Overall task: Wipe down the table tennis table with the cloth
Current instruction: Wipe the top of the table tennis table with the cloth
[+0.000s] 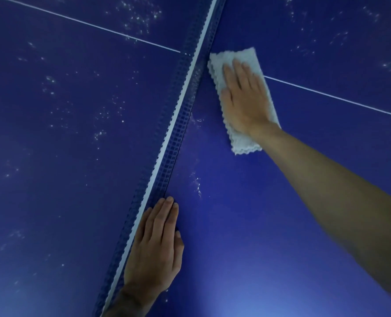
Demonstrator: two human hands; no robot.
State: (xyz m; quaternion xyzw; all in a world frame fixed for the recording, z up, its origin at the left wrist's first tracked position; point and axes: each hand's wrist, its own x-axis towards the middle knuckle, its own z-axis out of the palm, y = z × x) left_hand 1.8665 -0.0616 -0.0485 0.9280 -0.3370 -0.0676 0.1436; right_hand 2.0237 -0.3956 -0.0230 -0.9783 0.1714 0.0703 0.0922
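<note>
Pressing scalloped white cloth [242, 143], glossy blue table [258, 225]

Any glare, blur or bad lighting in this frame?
Head view: dim, blue-tinted light; pale glare low in frame on the dark blue table tennis table; lower edge of the right forearm softly blurred; the white textured cloth under the right hand is sharp.

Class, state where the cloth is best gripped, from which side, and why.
Probably the near short end of the cloth, pinched from the side away from the net. It lies flat and folded on the table; the right hand presses its middle and the net crowds its far end, while that wavy near end sticks out clear past the wrist.
</note>
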